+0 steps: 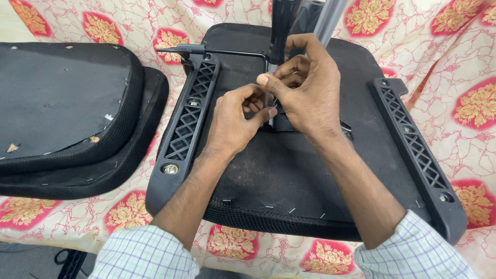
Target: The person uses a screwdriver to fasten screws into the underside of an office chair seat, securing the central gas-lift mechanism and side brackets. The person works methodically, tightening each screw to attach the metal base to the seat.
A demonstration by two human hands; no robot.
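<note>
Upturned black chair seat [289, 181] lay at frame centre on floral cloth [465, 77]. Left hand [235, 121] and right hand [305, 90] met over seat's middle, fingers curled around thin metal tool [269, 98], mostly hidden. Black latticed brackets [188, 116] ran along both seat edges. Two stacked seat cushions [67, 119] sat at frame left.

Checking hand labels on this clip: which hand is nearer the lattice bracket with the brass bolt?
Left. The left hand sits just beside that bracket, towards the seat's middle; the right hand is farther over, at the central column.
</note>
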